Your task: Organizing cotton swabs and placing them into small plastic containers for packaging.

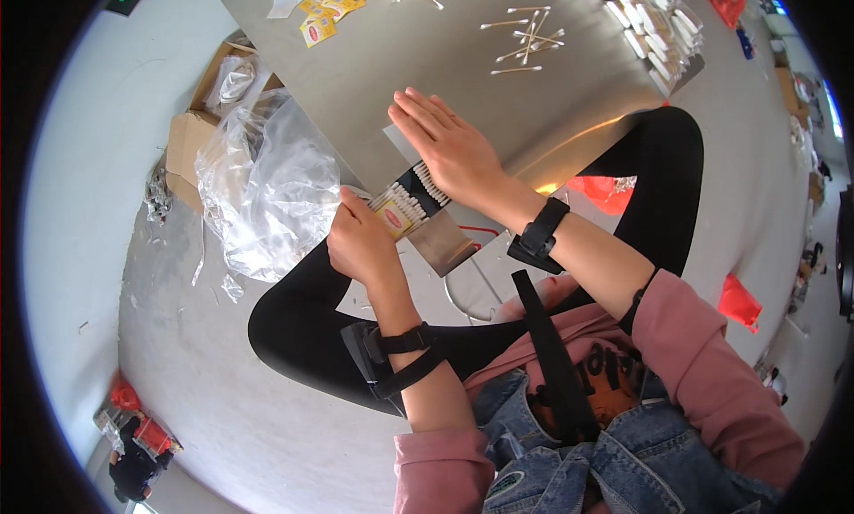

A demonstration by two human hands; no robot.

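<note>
My left hand (360, 238) grips one end of a flat pack of cotton swabs (398, 210), its thumb along the near edge. The pack has a yellow label with a red oval, a dark middle and rows of white swab tips. Over its far end lies my right hand (454, 158), fingers stretched out together and palm down, covering part of the swabs. A pale flap (402, 142) sticks out beyond the right palm. Both hands are at the near corner of a metal table (356, 69).
Loose cotton swabs (531, 41) lie scattered on the table, with yellow cards (325, 16) at the far left. Several white packs (654, 29) are heaped at the far right. Left of the table stand a clear plastic bag (276, 194) and a cardboard box (185, 149).
</note>
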